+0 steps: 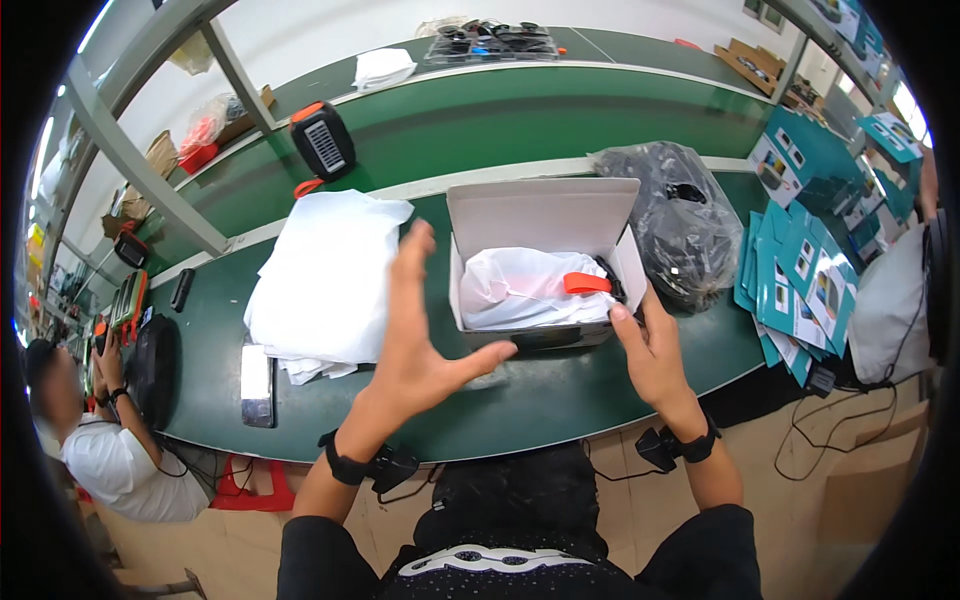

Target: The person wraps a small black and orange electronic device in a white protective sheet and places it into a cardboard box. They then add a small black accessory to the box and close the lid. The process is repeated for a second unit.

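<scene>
— Closest to me, at the near edge of the green bench (500, 400), what are your hands doing?

— Both are up at the white carton (545, 262). My left hand (415, 345) is spread wide, fingers straight and empty, thumb tip just reaching the carton's front left corner. My right hand (652, 352) is at the front right corner, fingers loosely curled with the tips against the side wall. It clasps nothing that I can see.

— Which way does the carton lie from your fingers?

— Straight ahead, between the two hands. Its long side runs left to right across me, lid flap standing up at the back. The right hand sits closer to it and is already touching. The left hovers mostly to the side.

— And inside?

— A white plastic bag (515, 288) bunched over something, with an orange handle (587, 284) poking out toward the right end, nearer my right fingers.

— Further out?

— Left of the carton a stack of white bags (325, 275), and a silvery flat block (257, 385) at its near corner. Right of the carton a dark plastic sack (680, 215), then a fan of teal printed cards (800, 285). Beyond, on the next bench, a black lantern with orange trim (322, 140). Far left, another person (110, 450) sits working.
</scene>
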{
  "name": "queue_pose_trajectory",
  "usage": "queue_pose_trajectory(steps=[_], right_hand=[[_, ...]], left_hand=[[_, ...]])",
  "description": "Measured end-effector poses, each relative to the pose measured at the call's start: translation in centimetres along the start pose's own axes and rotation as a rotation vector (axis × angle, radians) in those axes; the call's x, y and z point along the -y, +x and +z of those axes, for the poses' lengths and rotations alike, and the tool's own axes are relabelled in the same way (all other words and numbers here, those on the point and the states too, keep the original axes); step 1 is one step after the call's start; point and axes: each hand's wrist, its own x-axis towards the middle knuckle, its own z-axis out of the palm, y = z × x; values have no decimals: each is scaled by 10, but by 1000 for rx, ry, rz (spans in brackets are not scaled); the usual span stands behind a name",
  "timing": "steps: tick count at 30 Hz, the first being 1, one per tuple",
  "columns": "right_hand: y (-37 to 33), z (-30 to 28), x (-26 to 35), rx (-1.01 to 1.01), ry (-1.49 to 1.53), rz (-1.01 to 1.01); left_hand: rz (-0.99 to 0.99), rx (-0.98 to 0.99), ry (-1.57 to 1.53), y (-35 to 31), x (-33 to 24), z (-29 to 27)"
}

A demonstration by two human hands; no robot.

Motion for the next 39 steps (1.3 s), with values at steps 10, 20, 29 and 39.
queue_pose_trajectory(steps=[10,20,29,39], right_hand=[[62,43,-15,-225,-286,-358],[53,55,-66,405,342,26],[54,47,-62,403,265,34],[58,49,-60,414,233,39]], left_hand=[[-387,-78,-335,46,87,61],[-453,-267,-313,221,164,170],[-394,310,170,277,181,152],[-404,-320,1047,267,222,-45]])
